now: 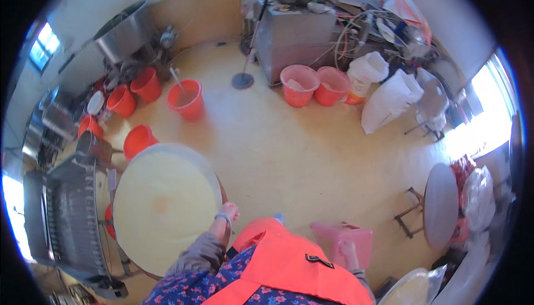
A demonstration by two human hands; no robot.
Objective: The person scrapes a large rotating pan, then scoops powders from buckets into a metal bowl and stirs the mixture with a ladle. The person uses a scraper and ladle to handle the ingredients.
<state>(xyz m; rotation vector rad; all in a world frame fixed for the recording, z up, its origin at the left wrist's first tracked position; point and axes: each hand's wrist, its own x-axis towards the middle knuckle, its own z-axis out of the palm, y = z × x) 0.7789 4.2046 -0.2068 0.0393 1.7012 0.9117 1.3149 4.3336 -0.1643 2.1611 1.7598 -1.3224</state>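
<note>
My left hand (231, 211), with a pale bracelet at the wrist, is curled closed beside the right edge of a round table. Nothing shows in its fingers. A large, thin, pale yellow round sheet (167, 193) covers the tabletop, with a faint orange-brown spot near its middle. My right hand (348, 252) hangs low at my right side, over a pink plastic stool (362, 244). Its fingers are too small and blurred to read, and I cannot tell whether it touches the stool. An orange apron (283, 260) covers my front.
Left stands a machine with a dark slatted bed (72, 210). Several red buckets (186, 102) are on the floor ahead left. Pink buckets (299, 88) and a white sack (389, 102) stand by a cluttered metal cabinet (289, 38). A round-topped folding table (441, 207) is at right.
</note>
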